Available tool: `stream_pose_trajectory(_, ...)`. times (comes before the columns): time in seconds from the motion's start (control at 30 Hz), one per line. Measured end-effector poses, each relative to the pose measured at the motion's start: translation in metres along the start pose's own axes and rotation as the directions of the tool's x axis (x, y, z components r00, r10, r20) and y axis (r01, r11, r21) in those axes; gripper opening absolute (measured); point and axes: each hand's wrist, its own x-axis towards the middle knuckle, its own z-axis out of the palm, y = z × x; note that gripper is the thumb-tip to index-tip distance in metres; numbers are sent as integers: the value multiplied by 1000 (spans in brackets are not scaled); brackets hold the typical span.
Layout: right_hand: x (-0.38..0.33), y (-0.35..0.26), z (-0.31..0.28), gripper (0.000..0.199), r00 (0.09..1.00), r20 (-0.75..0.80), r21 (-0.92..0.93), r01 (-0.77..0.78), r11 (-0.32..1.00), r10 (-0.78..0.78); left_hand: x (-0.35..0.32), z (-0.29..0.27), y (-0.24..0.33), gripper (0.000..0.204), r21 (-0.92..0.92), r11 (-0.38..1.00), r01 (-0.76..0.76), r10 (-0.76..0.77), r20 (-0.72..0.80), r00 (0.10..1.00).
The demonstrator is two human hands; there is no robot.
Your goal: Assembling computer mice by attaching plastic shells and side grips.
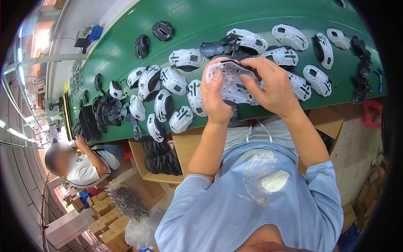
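Up over the green desk (184, 35), it's the white shell (233, 84), left hand (216, 100) curled round one side, right hand (273, 87) pinching the other. The black edging (231, 62) looks mid-fitting; black-backed shells (147, 83) nearby appear joined already, while loose black parts (163, 30) seemingly remain.

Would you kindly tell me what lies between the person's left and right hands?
In the head view, a white shell with holes lies between the left hand and the right hand, held by both.
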Motion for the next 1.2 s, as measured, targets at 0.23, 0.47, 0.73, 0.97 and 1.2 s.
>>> stream_pose_trajectory(0.23,11,1,14,10,990,-29,-58,134,989,-136,1,6,0,46,300,933,-198,211,-10,977)
stream_pose_trajectory(0.47,1,4,20,9,987,-70,-84,137,987,-143,-3,6,-4,45,430,875,-224,251,-7,968)
stream_pose_trajectory(0.73,9,12,1,27,833,-419,-152,328,933,-361,-20,25,2,85,-153,987,49,-65,-103,993)
stream_pose_trajectory(0.97,-10,-7,-12,20,852,-8,53,523,851,-523,-6,10,12,67,-417,889,190,-229,-45,972)
stream_pose_trajectory(1.2,34,34,-47,18,957,254,-258,205,944,-138,-15,-44,30,88,-142,990,25,-40,-102,994)
